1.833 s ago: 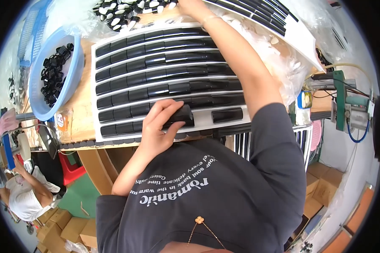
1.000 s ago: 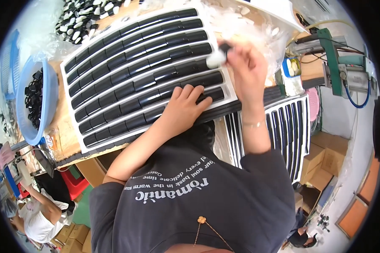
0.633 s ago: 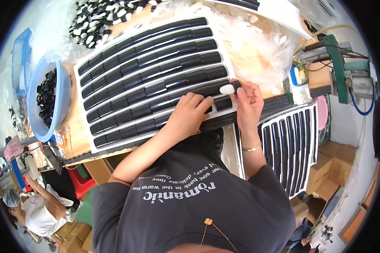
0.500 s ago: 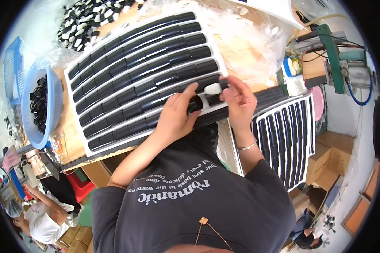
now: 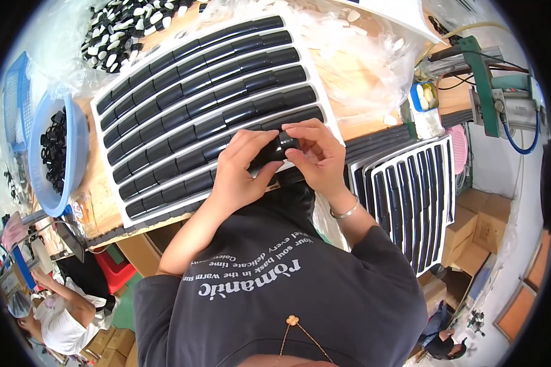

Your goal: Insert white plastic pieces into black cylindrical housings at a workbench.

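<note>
Both hands meet over the near right part of a white tray (image 5: 330, 116) lined with rows of glossy black curved pieces (image 5: 226, 95). My left hand (image 5: 240, 168) is closed, thumb and fingers around a short black tubular piece (image 5: 264, 156). My right hand (image 5: 320, 160) pinches the right end of a black part (image 5: 283, 142) between thumb and fingertips, pressed up against what the left holds. Whether these are one joined thing or two parts, I cannot tell. The fingers hide much of both.
A pile of black and white small parts (image 5: 113, 40) lies at the back left. Left stands a blue basin (image 5: 76, 147) of black parts. More filled trays (image 5: 410, 202) lean at the right, below a green-framed machine (image 5: 480, 85). Two other people work farther off.
My right hand has moved left and in to my left hand, bringing a small black part with a white face. The white face no longer shows. The hands now touch the same spot.
</note>
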Demonstrator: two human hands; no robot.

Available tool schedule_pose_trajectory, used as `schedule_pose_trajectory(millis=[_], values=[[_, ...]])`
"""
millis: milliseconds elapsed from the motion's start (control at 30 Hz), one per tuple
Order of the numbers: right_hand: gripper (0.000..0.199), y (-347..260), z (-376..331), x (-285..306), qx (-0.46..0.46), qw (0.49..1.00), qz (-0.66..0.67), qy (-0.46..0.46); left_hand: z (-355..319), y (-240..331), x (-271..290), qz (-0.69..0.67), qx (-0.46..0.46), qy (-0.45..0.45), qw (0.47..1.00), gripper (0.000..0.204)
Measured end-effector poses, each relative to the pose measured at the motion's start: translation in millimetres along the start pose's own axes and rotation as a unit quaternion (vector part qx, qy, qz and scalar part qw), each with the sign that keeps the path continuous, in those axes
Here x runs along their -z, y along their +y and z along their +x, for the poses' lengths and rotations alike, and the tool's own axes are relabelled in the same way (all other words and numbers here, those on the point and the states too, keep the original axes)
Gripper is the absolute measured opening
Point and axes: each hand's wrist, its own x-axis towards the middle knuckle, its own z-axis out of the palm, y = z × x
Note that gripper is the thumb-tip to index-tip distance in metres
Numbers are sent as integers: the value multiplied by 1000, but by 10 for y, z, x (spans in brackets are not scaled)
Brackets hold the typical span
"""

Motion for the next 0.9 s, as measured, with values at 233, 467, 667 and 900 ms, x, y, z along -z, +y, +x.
schedule_pose_trajectory(millis=[233, 467, 667, 900], values=[[31, 20, 26, 52, 14, 996, -60, -66, -34, -84, 26, 28, -18, 12, 999, 52], [65, -95, 234, -101, -185, 978, 92, -41, -43, 62, -9, -26, -27, -59, 998, 54], [62, -162, 298, -147, -273, 934, 156, -168, 1, 77, 5, -35, -102, -83, 991, 54], [62, -28, 281, 61, -243, 958, 47, -144, -49, 50, -148, -19, -60, -70, 996, 56]])
